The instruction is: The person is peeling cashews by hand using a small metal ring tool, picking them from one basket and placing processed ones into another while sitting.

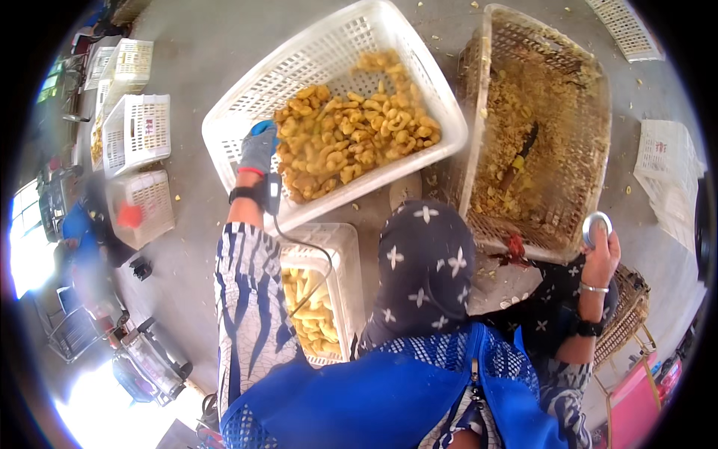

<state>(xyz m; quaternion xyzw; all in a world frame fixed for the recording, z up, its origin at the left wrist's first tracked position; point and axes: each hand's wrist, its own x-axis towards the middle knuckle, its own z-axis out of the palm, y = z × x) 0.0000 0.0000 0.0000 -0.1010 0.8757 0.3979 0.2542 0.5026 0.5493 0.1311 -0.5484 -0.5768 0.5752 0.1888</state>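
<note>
My left hand [256,152], in a grey-and-blue glove, is at the left inside of a white perforated crate [228,127], beside knobbly yellow-brown root pieces [359,127]; its fingertips are partly hidden, so I cannot tell whether it grips any. My bare right hand [601,254] is closed on a small round silver metal object [597,223], at the right edge of a dirty crate [473,135] holding yellowish scraps [516,172] and a dark elongated thing [528,143]. Below the left crate, another white crate [342,258] holds paler yellow pieces [307,314], partly behind my arm and the cable.
Several white crates [136,135] stand at the left, near machinery [153,359] and a blurred person in blue [78,224]. More white crates [658,176] are at the right. A brown basket [627,314] and a pink object [630,396] are at the lower right. My patterned knee [426,262] is between crates.
</note>
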